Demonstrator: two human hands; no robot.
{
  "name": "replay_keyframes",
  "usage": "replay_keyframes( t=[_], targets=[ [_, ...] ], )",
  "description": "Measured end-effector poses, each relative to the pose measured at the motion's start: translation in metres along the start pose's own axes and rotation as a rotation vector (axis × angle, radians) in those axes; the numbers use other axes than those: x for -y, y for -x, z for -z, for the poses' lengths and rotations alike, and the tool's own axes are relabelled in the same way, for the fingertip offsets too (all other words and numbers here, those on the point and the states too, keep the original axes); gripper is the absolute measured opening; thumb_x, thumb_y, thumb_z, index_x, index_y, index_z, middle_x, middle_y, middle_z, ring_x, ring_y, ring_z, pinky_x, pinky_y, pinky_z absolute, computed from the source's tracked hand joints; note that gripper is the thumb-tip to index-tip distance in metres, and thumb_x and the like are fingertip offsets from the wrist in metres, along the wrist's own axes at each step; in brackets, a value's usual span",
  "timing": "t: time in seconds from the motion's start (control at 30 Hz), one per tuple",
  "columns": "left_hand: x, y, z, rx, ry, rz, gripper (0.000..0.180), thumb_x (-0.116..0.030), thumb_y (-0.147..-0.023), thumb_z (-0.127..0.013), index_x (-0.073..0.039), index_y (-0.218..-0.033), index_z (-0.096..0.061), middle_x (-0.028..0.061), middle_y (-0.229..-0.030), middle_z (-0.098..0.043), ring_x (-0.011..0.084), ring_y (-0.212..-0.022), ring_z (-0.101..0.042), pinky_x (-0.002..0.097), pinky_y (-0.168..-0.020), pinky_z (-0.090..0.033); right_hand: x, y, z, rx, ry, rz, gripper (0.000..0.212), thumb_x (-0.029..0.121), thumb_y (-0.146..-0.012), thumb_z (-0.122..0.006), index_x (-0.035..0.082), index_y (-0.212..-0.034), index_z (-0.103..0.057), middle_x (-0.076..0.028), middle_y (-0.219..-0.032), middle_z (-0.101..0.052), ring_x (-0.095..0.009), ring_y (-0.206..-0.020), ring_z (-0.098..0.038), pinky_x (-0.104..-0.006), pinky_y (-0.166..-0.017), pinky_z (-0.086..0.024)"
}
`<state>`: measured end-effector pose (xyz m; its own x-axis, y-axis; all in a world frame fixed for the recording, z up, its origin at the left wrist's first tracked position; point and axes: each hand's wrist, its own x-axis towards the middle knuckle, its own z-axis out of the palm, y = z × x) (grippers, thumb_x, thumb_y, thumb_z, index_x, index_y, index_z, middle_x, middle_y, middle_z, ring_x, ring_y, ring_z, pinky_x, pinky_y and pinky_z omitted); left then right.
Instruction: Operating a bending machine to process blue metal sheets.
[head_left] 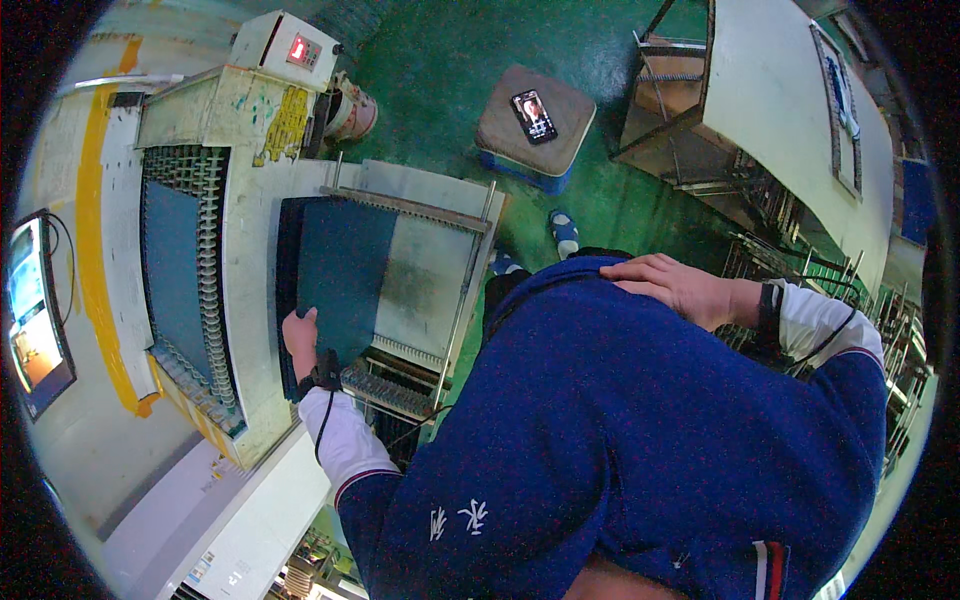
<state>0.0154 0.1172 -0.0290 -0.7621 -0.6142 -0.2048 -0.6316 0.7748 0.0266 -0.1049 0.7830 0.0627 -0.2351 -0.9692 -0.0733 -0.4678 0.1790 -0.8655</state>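
Observation:
My left hand (pixel 301 338) is closed on the near edge of a dark blue flat panel (pixel 345 265), its thumb over the panel's face. The panel stands in a metal slotted rack (pixel 460 290), and darker panels (pixel 289 240) are packed close against its left side. How many lie under my fingers is hidden. My right hand (pixel 685 290) lies flat against my blue shirt at the waist, fingers stretched out and holding nothing. Both wrists wear black bands with cords.
Left of the rack, a machine opening with rollers (pixel 215 280) holds another blue panel (pixel 175 270). A control box (pixel 290 50) sits above it, and a monitor (pixel 38 310) hangs far left. A phone (pixel 533 117) lies on a padded stool (pixel 495 120). Metal racks (pixel 770 270) line the right.

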Motion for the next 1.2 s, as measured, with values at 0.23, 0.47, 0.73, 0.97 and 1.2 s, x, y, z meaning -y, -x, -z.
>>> replay_keyframes(
  t=[0.23,0.47,0.73,0.97,1.2],
  targets=[
    [0.008,-0.006,-0.005,0.072,0.141,-0.011,0.036,-0.03,-0.078,-0.068,0.001,-0.096,-0.067,0.0237,-0.09,-0.066,0.0413,-0.086,-0.063,0.045,-0.073,-0.048,0.006,-0.001,-0.001,-0.046,-0.003,0.018,0.073,0.038,-0.085,-0.058,0.017,-0.145,-0.021,-0.02,-0.147,-0.026,-0.038,-0.128,-0.036,-0.049,-0.101,-0.031],
    [0.022,-0.007,-0.007,0.132,0.115,0.083,0.036,-0.03,-0.077,-0.069,-0.001,-0.098,-0.067,0.0224,-0.092,-0.066,0.0409,-0.088,-0.062,0.0457,-0.074,-0.048,-0.001,-0.004,-0.011,-0.002,0.001,0.015,0.099,0.045,-0.066,-0.072,0.013,-0.145,-0.021,-0.016,-0.15,-0.022,-0.037,-0.132,-0.03,-0.0524,-0.107,-0.025],
    [0.017,0.0,-0.007,0.033,0.076,0.002,0.037,-0.031,-0.077,-0.069,-0.001,-0.099,-0.067,0.0231,-0.093,-0.066,0.0411,-0.089,-0.062,0.0454,-0.076,-0.048,0.002,-0.016,-0.014,0.014,-0.009,0.014,0.102,0.047,-0.064,-0.073,0.013,-0.145,-0.022,-0.016,-0.15,-0.022,-0.038,-0.132,-0.03,-0.0521,-0.107,-0.024],
    [0.017,0.003,-0.002,0.018,-0.083,-0.039,0.044,-0.035,-0.078,-0.068,0.004,-0.099,-0.065,0.0263,-0.096,-0.064,0.0422,-0.092,-0.06,0.0456,-0.079,-0.047,-0.001,-0.029,-0.017,0.024,-0.007,0.069,0.098,0.048,-0.066,-0.07,0.012,-0.144,-0.023,-0.017,-0.149,-0.022,-0.038,-0.13,-0.032,-0.0521,-0.106,-0.025],
    [-0.002,0.008,0.072,0.126,0.048,0.051,0.043,-0.035,-0.079,-0.068,0.004,-0.099,-0.065,0.0261,-0.092,-0.064,0.0411,-0.089,-0.061,0.0449,-0.077,-0.047,0.002,-0.052,-0.011,-0.008,-0.005,0.144,0.069,0.038,-0.085,-0.055,0.012,-0.143,-0.026,-0.02,-0.147,-0.026,-0.039,-0.125,-0.038,-0.0487,-0.103,-0.03]
  ],
)
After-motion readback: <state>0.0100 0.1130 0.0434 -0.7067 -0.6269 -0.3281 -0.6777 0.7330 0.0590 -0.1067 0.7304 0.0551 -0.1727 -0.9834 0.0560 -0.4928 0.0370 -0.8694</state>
